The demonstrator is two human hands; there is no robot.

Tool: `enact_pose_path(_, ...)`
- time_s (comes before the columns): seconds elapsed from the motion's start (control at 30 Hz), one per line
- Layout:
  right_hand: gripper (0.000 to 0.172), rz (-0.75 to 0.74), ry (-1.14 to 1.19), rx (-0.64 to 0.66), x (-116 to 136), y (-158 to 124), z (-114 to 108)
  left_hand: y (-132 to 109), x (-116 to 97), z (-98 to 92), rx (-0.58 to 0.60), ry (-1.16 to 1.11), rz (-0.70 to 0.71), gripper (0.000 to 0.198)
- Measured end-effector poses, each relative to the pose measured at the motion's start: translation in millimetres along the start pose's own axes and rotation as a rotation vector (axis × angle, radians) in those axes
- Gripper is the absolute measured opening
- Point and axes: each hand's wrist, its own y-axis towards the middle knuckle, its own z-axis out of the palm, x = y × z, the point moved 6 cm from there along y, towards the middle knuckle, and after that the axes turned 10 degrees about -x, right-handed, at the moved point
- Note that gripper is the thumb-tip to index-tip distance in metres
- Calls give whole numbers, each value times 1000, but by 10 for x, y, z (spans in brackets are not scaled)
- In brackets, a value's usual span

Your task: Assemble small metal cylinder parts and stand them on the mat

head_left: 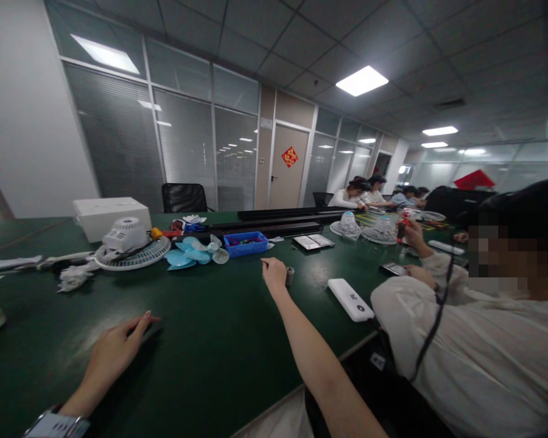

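My left hand (114,348) lies flat on the green table (210,340), fingers stretched out, holding nothing. My right hand (274,272) reaches forward with its fingers curled and rests beside a small grey cylinder (290,276); I cannot tell whether it grips the cylinder. A white fan motor on its round grille (130,244) lies at the far left. Light blue fan blades (189,252) lie beside it. A blue tray (245,243) of small parts stands behind my right hand.
A co-worker in a white top (475,359) sits close on my right, a hand raised with a red item (402,228). A white remote-like bar (351,299) lies near the table edge. A white box (109,216), black chair (183,198) and more seated people are farther back.
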Motion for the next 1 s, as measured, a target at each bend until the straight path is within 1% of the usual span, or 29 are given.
enact_pose_path(0.23,33,54,87,-42,-50,14,8,-18,8,9,10,-1,-1,66)
enact_pose_path(0.33,32,65,84,-55,-68,20,-5,-15,12,9,8,-13,17,65)
enact_pose_path(0.47,31,80,26,-23,-85,24,11,-8,28,29,31,-12,6,65)
enact_pose_path(0.63,31,134,-45,24,-115,19,12,-2,35,40,14,-13,19,62)
enact_pose_path(0.87,32,120,-129,78,-73,-4,-44,-2,9,38,5,7,38,62)
enact_pose_path(1.0,34,109,-105,102,-75,7,-125,11,18,46,-21,29,83,59)
